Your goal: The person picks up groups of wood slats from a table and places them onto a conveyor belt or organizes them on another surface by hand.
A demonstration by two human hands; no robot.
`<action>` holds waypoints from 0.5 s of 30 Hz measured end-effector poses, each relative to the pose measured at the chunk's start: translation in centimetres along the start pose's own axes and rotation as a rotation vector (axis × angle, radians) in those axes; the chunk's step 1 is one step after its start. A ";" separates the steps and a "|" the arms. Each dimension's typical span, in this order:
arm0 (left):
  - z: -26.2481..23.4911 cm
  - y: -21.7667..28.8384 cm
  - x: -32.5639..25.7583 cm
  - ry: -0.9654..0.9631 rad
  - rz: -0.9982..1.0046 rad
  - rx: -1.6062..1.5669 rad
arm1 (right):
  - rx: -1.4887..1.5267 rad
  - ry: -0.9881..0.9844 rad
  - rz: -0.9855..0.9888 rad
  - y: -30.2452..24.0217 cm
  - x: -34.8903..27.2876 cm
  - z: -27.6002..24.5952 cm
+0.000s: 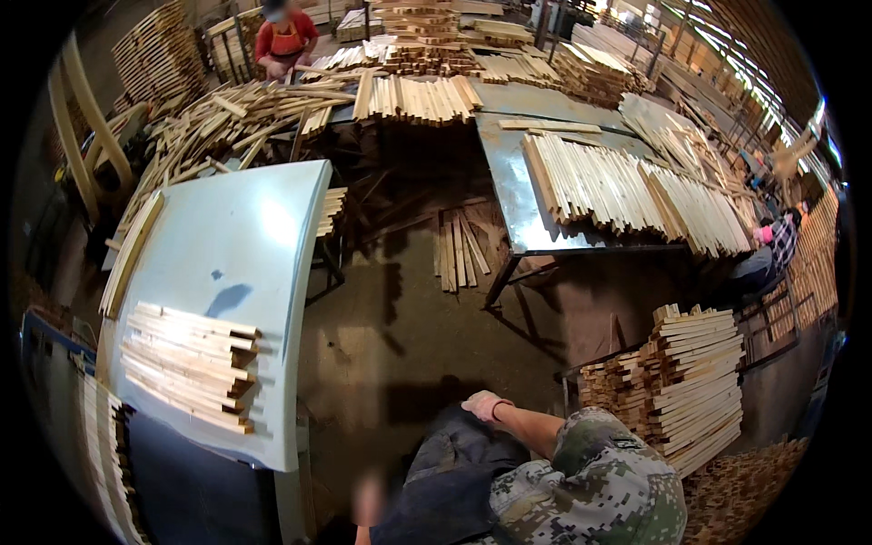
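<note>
My right hand (486, 405), in a pale pinkish glove, rests over the knee of my dark trousers (445, 463) and holds no wood that I can see. The arm above it comes out of a camouflage sleeve (590, 472). Low in the picture, my left hand (368, 502) is a smear beside the other leg, so its fingers cannot be made out. Left of it stands a metal-topped table (259, 209) with a row of wooden strips (186, 363) lying side by side. Neither hand touches them.
A stack of strips (699, 381) rises at my right. Ahead, a second metal table (518, 200) carries a long row of strips (599, 182). Loose sticks (459, 250) lie on the floor. One person (286, 41) works at the far left, another (777, 245) at the right.
</note>
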State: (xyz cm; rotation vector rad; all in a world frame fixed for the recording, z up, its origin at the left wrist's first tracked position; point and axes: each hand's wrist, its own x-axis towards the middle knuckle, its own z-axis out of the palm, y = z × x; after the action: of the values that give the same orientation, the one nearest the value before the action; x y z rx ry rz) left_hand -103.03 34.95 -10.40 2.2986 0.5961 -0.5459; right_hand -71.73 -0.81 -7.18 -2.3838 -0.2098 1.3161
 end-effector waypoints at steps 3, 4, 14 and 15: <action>-1.0 3.6 1.0 -0.037 -0.336 -0.261 | -0.060 0.043 -0.087 0.7 0.4 -2.7; -1.3 5.0 2.3 -0.030 -0.390 -0.332 | -0.046 0.046 -0.085 1.4 0.4 -3.8; -3.5 18.0 13.5 0.028 -0.681 -0.787 | 0.258 0.103 0.295 13.6 3.6 -10.6; -3.5 18.5 14.6 0.032 -0.688 -0.801 | 0.305 0.114 0.341 13.1 2.5 -12.3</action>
State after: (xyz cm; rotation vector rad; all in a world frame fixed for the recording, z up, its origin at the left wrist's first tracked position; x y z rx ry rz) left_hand -80.30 29.12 -6.25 1.3190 1.3516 -0.4555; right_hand -60.87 -15.31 -8.81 -2.2834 0.4188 1.2407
